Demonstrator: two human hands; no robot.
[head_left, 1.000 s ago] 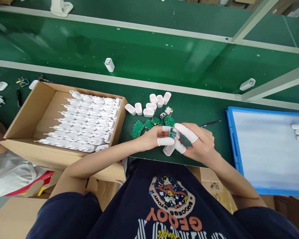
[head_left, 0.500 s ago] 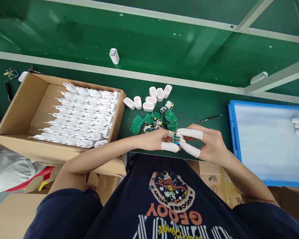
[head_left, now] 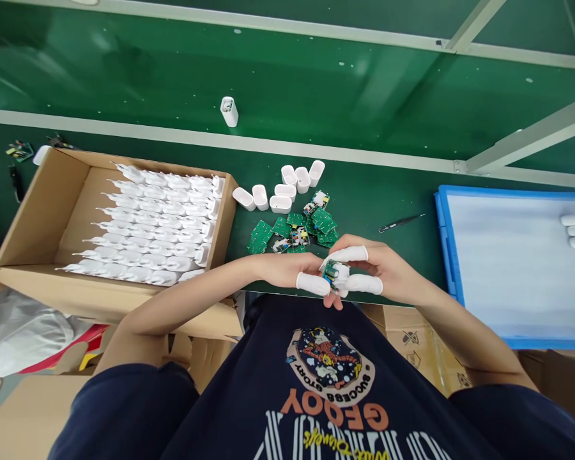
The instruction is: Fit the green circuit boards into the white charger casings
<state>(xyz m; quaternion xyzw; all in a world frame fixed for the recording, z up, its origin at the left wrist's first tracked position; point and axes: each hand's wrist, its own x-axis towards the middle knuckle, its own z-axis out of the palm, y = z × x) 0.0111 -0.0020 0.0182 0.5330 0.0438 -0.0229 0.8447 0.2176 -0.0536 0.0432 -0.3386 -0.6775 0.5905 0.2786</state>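
Note:
Near the bench's front edge, a small green circuit board with tall components is held between both hands. My left hand pinches it from the left, finger cots on its thumb and fingertip. My right hand, also in white finger cots, closes on the board's right side, where a white part shows; I cannot tell whether that part is joined to the board. Just beyond the hands lies a pile of circuit boards, some face down. Several open white plastic housings stand behind the pile.
At the left, a cardboard box contains rows of white cased pieces with thin tails. Tweezers lie right of the boards. A blue-rimmed tray with white pieces is at far right. One white housing stands behind the rail.
Both hands have shifted slightly left with the board. The board is turned so more of its components and the white part show. The camera view has shifted a little.

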